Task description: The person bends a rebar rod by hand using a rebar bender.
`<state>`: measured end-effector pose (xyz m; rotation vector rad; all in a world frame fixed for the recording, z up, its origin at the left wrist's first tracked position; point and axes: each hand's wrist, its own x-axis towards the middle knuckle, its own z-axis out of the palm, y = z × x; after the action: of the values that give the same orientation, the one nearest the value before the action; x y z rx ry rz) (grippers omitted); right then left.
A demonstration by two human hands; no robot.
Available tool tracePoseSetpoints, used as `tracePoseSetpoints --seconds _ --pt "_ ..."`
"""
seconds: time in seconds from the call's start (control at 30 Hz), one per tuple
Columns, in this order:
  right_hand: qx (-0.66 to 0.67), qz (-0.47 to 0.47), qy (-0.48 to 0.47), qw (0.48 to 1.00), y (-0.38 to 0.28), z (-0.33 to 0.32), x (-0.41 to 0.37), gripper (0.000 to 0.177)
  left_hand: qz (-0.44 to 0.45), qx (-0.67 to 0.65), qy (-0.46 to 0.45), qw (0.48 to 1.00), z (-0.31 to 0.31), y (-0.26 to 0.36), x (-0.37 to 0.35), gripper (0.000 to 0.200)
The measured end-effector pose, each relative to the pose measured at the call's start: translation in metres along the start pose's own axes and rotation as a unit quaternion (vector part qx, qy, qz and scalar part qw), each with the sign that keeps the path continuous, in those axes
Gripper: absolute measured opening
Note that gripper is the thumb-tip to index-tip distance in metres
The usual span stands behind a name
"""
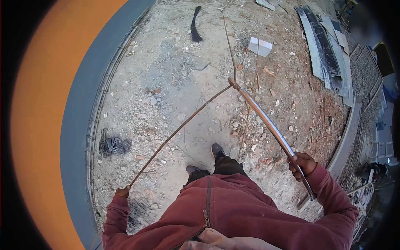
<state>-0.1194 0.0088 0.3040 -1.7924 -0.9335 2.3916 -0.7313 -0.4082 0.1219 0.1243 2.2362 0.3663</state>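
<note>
- Left hand (123, 191): fingers closed around the near end of a rod (166, 141), low at the person's left side.
- Right hand (303, 164): fingers wrapped around the lower shaft of a long metal bar (268, 121), whose butt end juts out past the hand toward the sleeve.
- Bar, long axis: slanting from the person's right side forward and inward; its narrow, darker tip points away from the body, ahead of the shoes (216, 148) and a little to their right.
- Rod, long axis: thin, brown and slightly bowed, rising from the left hand forward and to the right as far as the bar's tip. A second length leaves that tip and points almost straight away from the person, leaning slightly left (the two lengths look like one rod bent at the tip, though I cannot be sure from here).
- Position: rod and bar meet in front of the person, over rubble-strewn ground (175, 100); whether they touch it, I cannot tell.
- Surroundings: a bundle of dark strands (195, 25) lies left of the rod's far length, a pale block (259, 46) to its right. Stacked boards (321, 46) lie farther right; a two-coloured wall (46, 125) borders the left side.
</note>
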Motion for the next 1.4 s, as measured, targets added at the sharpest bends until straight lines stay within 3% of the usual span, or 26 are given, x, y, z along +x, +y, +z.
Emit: tracePoseSetpoints --seconds 0.17,0.2,0.3,0.43,0.57,0.6,0.73,0.83,0.9,1.03,1.13,1.17,1.23,1.33,1.4 --pt "0.233 0.074 -0.211 0.946 -0.018 0.016 0.013 0.037 -0.030 -0.021 0.046 0.998 0.005 -0.021 -0.026 0.054" --pt "0.241 0.071 -0.206 0.946 -0.028 0.028 0.013 0.038 0.005 -0.027 0.044 0.999 0.006 -0.021 -0.042 0.055" --pt "-0.003 0.058 -0.040 0.998 -0.055 0.060 0.009 0.037 -0.019 -0.012 0.075 0.997 0.017 -0.027 -0.071 0.056" --pt "-0.142 0.080 0.038 0.986 -0.075 0.098 0.022 0.037 -0.081 -0.013 0.076 0.994 0.063 -0.052 -0.096 0.060" --pt "-0.236 0.114 0.060 0.963 -0.078 0.121 0.061 0.035 -0.184 0.011 0.073 0.980 0.105 -0.038 -0.131 0.063" --pt "-0.237 0.129 0.061 0.961 -0.081 0.130 0.068 0.033 -0.162 -0.031 0.050 0.985 0.114 -0.047 -0.137 0.061" --pt "-0.277 0.167 0.079 0.943 -0.091 0.155 0.104 0.034 -0.238 -0.080 0.009 0.968 0.158 -0.054 -0.146 0.058" --pt "-0.296 0.194 0.078 0.932 -0.095 0.172 0.138 0.034 -0.160 -0.033 -0.011 0.986 0.199 -0.077 -0.147 0.055" --pt "-0.310 0.220 0.092 0.920 -0.095 0.180 0.161 0.031 -0.137 -0.070 -0.010 0.988 0.220 -0.086 -0.146 0.053" --pt "-0.321 0.211 0.076 0.920 -0.081 0.208 0.196 0.031 -0.261 -0.153 -0.008 0.953 0.244 -0.082 -0.151 0.054" --pt "-0.222 0.264 -0.062 0.937 -0.145 0.266 0.251 0.033 -0.409 -0.113 -0.065 0.903 0.263 -0.065 -0.160 0.060" --pt "-0.254 0.268 -0.107 0.923 -0.175 0.293 0.276 0.035 -0.462 -0.094 -0.057 0.880 0.261 -0.047 -0.160 0.063" --pt "-0.346 0.310 -0.156 0.871 -0.199 0.341 0.320 0.038 -0.488 -0.303 -0.065 0.816 0.329 -0.150 -0.207 0.063" --pt "-0.436 0.317 -0.159 0.827 -0.193 0.391 0.343 0.039 -0.490 -0.347 -0.014 0.800 0.311 -0.101 -0.230 0.058" --pt "-0.479 0.295 -0.151 0.813 -0.187 0.410 0.340 0.039 -0.494 -0.390 -0.038 0.776 0.315 -0.089 -0.234 0.058"
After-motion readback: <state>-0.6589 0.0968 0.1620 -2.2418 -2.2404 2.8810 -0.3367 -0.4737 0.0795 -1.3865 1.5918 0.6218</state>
